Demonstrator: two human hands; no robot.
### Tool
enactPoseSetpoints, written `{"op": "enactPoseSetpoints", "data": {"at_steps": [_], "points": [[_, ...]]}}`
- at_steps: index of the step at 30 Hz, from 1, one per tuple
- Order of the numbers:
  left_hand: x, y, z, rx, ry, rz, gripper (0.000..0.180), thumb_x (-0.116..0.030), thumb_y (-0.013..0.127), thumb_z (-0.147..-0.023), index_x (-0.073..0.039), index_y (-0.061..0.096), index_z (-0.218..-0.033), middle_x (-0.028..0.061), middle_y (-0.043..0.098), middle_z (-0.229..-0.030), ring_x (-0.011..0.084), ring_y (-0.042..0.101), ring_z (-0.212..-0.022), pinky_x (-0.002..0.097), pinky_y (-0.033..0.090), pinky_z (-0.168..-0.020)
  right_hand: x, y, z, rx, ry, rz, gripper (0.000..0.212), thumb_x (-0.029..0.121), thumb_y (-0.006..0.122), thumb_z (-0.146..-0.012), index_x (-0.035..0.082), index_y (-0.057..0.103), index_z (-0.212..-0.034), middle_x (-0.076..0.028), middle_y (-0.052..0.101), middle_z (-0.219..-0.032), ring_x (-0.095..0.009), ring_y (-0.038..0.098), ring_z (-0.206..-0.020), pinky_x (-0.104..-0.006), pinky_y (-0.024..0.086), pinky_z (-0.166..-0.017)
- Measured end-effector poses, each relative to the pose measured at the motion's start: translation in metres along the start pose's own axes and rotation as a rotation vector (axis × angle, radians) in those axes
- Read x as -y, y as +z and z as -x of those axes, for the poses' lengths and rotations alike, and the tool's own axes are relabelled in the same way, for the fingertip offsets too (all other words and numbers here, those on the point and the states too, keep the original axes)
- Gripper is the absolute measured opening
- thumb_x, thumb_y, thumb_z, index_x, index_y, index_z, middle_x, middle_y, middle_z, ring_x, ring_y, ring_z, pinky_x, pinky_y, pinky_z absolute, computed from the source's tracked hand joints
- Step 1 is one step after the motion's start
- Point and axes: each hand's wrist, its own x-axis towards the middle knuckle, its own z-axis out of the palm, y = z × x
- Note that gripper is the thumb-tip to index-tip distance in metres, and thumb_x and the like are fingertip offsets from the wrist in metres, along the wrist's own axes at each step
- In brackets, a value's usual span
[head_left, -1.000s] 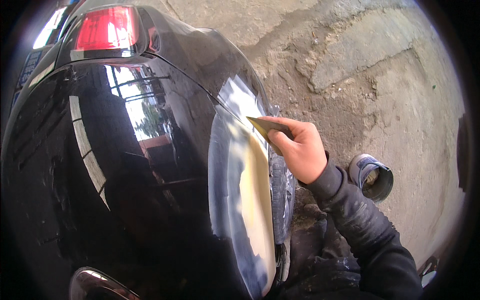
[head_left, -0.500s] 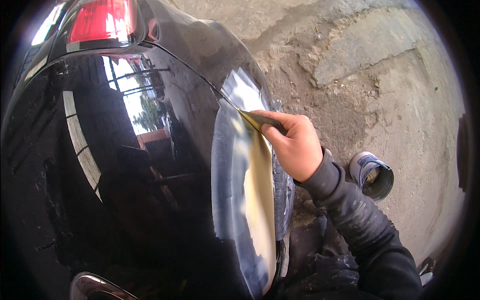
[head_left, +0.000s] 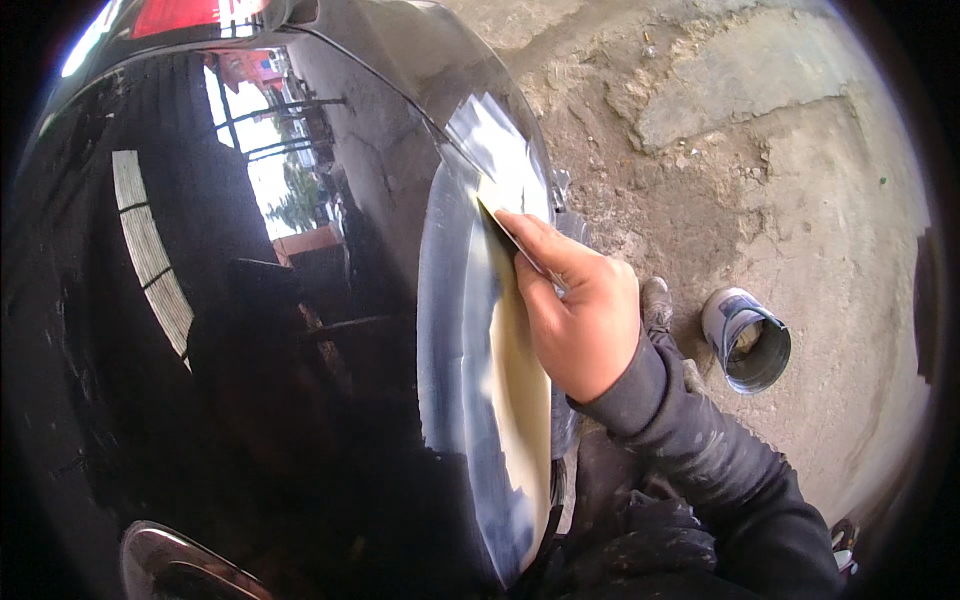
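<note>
My right hand point(head_left: 590, 325) pinches a thin flat filler spreader point(head_left: 491, 212) between thumb and fingers. The spreader's tip meets the upper end of a cream-yellow filler patch point(head_left: 515, 380) on the rear corner of a black car point(head_left: 260, 430). Dull grey sanded bands point(head_left: 440, 330) border the patch on its left. Above the hand, a pale scuffed area point(head_left: 500, 140) lies across the panel seam. The spreader is seen nearly edge-on, and the hand hides part of the patch's right edge. My left hand does not show.
A open metal can point(head_left: 745, 340) stands on the rough, cracked concrete floor point(head_left: 840, 200) to the right. A shoe point(head_left: 657, 300) shows beyond my sleeve. The car's red tail light point(head_left: 185, 12) is at the top left, and a chrome-rimmed exhaust opening point(head_left: 180, 565) at the lower left.
The view has shifted, so the tail light sits higher in the picture. My right hand has tilted the spreader more edge-on and moved slightly down along the patch.
</note>
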Motion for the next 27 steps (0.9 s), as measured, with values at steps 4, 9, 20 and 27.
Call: {"op": "enactPoseSetpoints", "data": {"at_steps": [4, 9, 20, 27], "points": [[-0.001, -0.002, 0.001, -0.016, 0.012, -0.036, 0.067, -0.03, 0.08, -0.094, 0.002, 0.051, -0.146, 0.0206, 0.064, -0.116, 0.0297, 0.065, -0.089, 0.0409, 0.057, -0.079, 0.01, 0.0, 0.019, 0.0, -0.04, -0.022, 0.037, -0.004, 0.061, -0.096, 0.002, 0.071, -0.131, -0.025, 0.073, -0.124, -0.036, 0.073, -0.118, -0.0325, 0.055, -0.1], [-0.003, -0.006, 0.004, -0.042, 0.034, -0.086, 0.071, -0.03, 0.082, -0.093, 0.002, 0.051, -0.147, 0.0216, 0.065, -0.12, 0.0308, 0.067, -0.092, 0.0419, 0.058, -0.081, 0.021, -0.003, 0.043, 0.007, -0.114, -0.025, 0.049, -0.014, 0.06, -0.086, 0.0, 0.069, -0.132, -0.024, 0.072, -0.126, -0.037, 0.072, -0.118, -0.0351, 0.055, -0.102], [0.004, -0.029, -0.008, -0.182, 0.14, -0.497, 0.078, -0.03, 0.088, -0.089, 0.003, 0.052, -0.15, 0.0239, 0.067, -0.128, 0.0334, 0.071, -0.099, 0.044, 0.06, -0.085, 0.02, -0.008, 0.094, 0.027, -0.347, -0.039, 0.053, -0.016, 0.069, -0.075, -0.006, 0.069, -0.127, -0.026, 0.07, -0.122, -0.042, 0.07, -0.114, -0.0428, 0.055, -0.102], [-0.012, -0.041, -0.005, -0.244, 0.232, -0.752, 0.083, -0.028, 0.092, -0.086, 0.003, 0.051, -0.151, 0.0249, 0.069, -0.123, 0.0345, 0.071, -0.093, 0.0453, 0.06, -0.079, 0.03, -0.015, 0.131, 0.061, -0.393, 0.037, 0.062, -0.009, 0.068, -0.067, -0.005, 0.069, -0.129, -0.019, 0.071, -0.122, -0.037, 0.068, -0.115, -0.0449, 0.054, -0.1]]}}
